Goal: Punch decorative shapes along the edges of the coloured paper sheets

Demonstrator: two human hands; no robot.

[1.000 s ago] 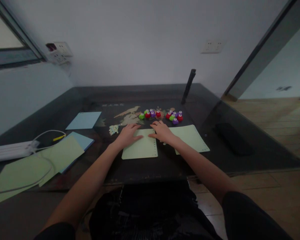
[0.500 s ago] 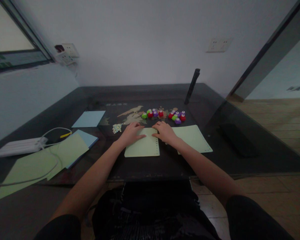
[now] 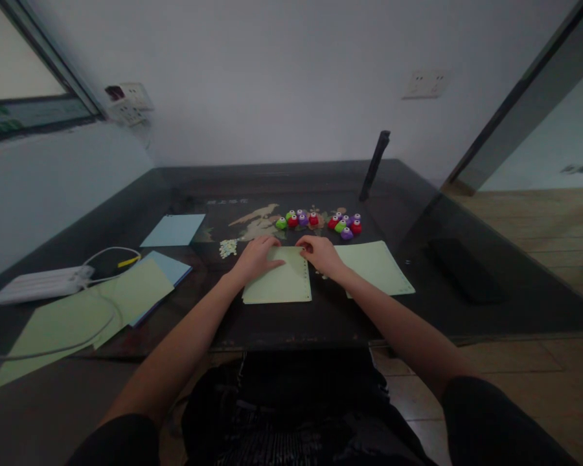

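Note:
A stack of pale green paper (image 3: 276, 285) with a row of holes down its right edge lies in front of me. My left hand (image 3: 258, 259) rests on the stack's upper left part, thumb apart from the fingers. At the top right corner my right hand (image 3: 318, 251) has its thumb and fingertips pinched together over the holes. Whatever is between those fingertips is too small to make out. Under the right wrist, small pale bits (image 3: 322, 276) lie between this stack and a second pale green stack (image 3: 381, 268).
Beyond the hands stand two groups of colourful capped pieces (image 3: 301, 220). A heap of tiny pale bits (image 3: 228, 248) lies left. Further left are blue paper (image 3: 173, 230), green sheets (image 3: 72, 320) and a white power strip (image 3: 43, 285) with cable. A black upright bar (image 3: 374, 165) stands at the back.
My right hand's fingers have drawn together into a pinch at the paper's top right corner. My left hand stays on the stack.

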